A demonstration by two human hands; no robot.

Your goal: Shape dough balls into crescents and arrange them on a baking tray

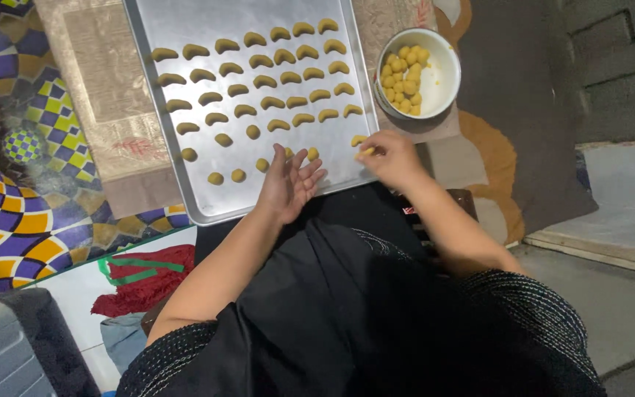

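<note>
A large metal baking tray [185, 184] lies in front of me, lined with rows of crescent-shaped yellow dough pieces [273, 81] and a few small dough balls [226, 176] in the near rows. My left hand [288, 184] rests palm up on the tray's near edge, fingers spread, holding nothing, beside a dough ball [312, 154]. My right hand [392, 156] is closed on a small yellow dough piece [365, 152] at the tray's near right corner, next to another crescent [359, 140].
A white bowl [441, 77] with several yellow dough balls [404, 77] stands right of the tray. The tray sits on a beige patterned cloth [104, 95]. A colourful checked fabric [16, 147] lies to the left, a brown mat [538, 162] to the right.
</note>
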